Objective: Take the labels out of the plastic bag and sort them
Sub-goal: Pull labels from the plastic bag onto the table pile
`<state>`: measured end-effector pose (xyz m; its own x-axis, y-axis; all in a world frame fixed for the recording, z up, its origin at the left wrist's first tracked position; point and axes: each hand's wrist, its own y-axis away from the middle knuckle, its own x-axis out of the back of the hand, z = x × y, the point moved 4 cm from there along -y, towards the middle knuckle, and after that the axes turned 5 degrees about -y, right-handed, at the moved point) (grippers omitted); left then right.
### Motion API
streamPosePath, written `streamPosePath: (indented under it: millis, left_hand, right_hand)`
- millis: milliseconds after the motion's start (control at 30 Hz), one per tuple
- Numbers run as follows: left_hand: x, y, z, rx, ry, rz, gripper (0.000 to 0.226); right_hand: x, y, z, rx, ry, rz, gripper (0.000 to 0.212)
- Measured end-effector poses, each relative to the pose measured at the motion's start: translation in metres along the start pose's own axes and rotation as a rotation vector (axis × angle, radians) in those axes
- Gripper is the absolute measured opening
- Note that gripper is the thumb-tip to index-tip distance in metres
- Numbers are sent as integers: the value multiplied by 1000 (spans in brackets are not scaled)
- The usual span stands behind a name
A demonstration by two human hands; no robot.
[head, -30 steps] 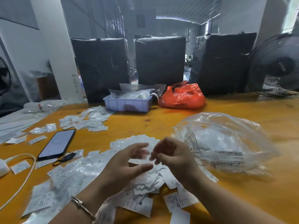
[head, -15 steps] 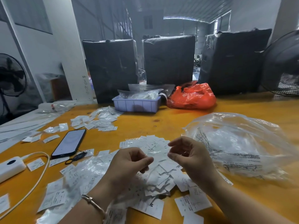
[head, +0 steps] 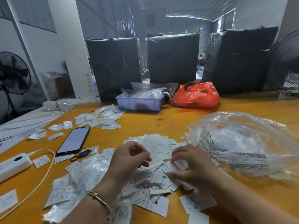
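A heap of small white labels (head: 155,180) with size letters lies on the orange table (head: 145,125) right in front of me. My left hand (head: 129,160) hovers over the heap's left side, fingers loosely curled, with nothing visible in it. My right hand (head: 191,167) is down on the heap's right side, and its thumb and fingertips pinch a label there. The big clear plastic bag (head: 242,146), crumpled and printed with black text, lies just right of my right hand. Flat clear sleeves with labels (head: 77,183) spread out to the left.
A phone (head: 73,140) and a white power bank (head: 14,164) with a cable lie at the left. More small label piles (head: 100,118) sit further back. A lilac tray (head: 140,103), an orange bag (head: 195,96), black wrapped bales (head: 173,59) and a fan (head: 286,65) line the far edge.
My hands came apart and dropped from mid-air onto the label heap. The right hand went down to the labels and the left curled in. My view shifted left.
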<state>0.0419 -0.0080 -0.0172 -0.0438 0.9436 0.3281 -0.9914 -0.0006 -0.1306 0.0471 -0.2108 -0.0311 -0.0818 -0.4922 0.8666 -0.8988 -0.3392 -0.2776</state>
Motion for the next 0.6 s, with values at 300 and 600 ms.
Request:
streamPosePath:
  millis: [300,600]
  left_hand:
    - [-6,1,0,-35,-88,-49,20]
    - [-8,2,1,-39,-105,-67,10]
  right_hand:
    - [1,-2,1,83,-78,-3,28]
    - [-1,-5,0,116,31,69,21]
